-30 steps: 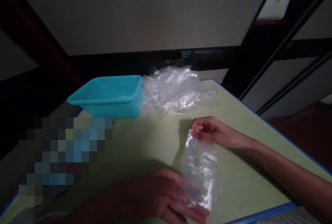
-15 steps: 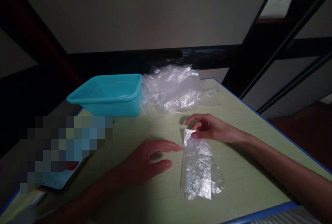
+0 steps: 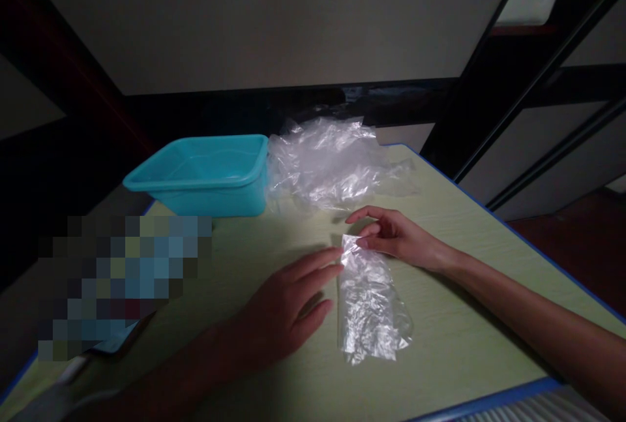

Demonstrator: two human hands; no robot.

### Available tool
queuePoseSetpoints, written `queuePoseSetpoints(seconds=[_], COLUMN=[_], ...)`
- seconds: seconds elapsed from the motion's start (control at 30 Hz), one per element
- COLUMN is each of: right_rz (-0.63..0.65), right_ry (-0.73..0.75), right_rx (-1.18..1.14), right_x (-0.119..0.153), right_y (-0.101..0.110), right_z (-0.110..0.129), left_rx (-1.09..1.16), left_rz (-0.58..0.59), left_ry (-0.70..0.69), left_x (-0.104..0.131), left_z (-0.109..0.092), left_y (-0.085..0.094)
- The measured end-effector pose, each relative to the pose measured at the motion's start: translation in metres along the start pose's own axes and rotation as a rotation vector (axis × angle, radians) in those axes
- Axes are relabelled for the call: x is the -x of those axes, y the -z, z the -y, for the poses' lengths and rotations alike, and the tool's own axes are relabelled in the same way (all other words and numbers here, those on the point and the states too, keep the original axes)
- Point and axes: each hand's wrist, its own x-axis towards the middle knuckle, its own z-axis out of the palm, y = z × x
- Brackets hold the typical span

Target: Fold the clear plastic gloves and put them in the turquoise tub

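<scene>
A clear plastic bag (image 3: 369, 308), crinkled and folded into a narrow strip, lies on the pale table in front of me. At its far end my right hand (image 3: 391, 236) pinches the top edge between thumb and fingers, with the index finger stretched out beyond it. My left hand (image 3: 300, 295) is at the bag's left side, fingers apart, its fingertips touching or just beside the upper left edge. Behind my hands spreads a loose heap of clear plastic bags (image 3: 327, 164).
A turquoise plastic basin (image 3: 215, 197) stands at the back left, against the heap. A blurred-out flat object (image 3: 141, 278) lies on the left of the table (image 3: 454, 357), which has a blue edge. A panel (image 3: 293, 24) rises behind the table.
My left hand has moved slightly up toward the bag's upper left edge, its fingers more spread. The bag's near end has shifted a little up and left. My right hand keeps its pinch.
</scene>
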Motion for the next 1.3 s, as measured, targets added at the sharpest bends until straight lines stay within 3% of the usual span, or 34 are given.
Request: queuePoseSetpoints(seconds=[0.07, 0.17, 0.3, 0.6, 0.77, 0.83, 0.97, 1.17, 1.3], right_rz=[-0.012, -0.032, -0.080, -0.233, -0.331, -0.292, -0.063, 0.086, -0.082], right_ry=[0.013, 0.038, 0.070, 0.079, 0.058, 0.000, -0.176, -0.230, -0.078], right_rx=[0.017, 0.053, 0.094, 0.110, 0.337, 0.386, 0.294, 0.246, 0.466], right_x=[-0.001, -0.002, -0.005, -0.003, 0.006, 0.010, 0.019, 0.021, 0.015], right_y=[0.000, -0.003, -0.008, -0.002, 0.011, 0.017, 0.024, 0.018, 0.014], right_z=[-0.001, -0.003, -0.003, 0.000, 0.007, 0.010, 0.017, 0.021, 0.017], left_rx=[-0.135, -0.234, -0.260, -0.328, -0.310, -0.249, -0.097, -0.002, -0.026], left_rz=[0.136, 0.318, 0.395, 0.366, 0.110, -0.012, -0.152, -0.081, 0.002], left_ry=[-0.149, -0.235, -0.245, -0.229, -0.120, -0.046, 0.055, 0.007, -0.164], left_x=[0.001, -0.001, -0.002, 0.001, 0.004, 0.004, 0.004, 0.004, 0.002], left_z=[-0.003, -0.008, -0.009, -0.006, -0.001, 0.001, 0.001, -0.003, -0.004], left_y=[0.004, 0.006, 0.002, -0.005, -0.008, -0.009, -0.009, -0.006, -0.005])
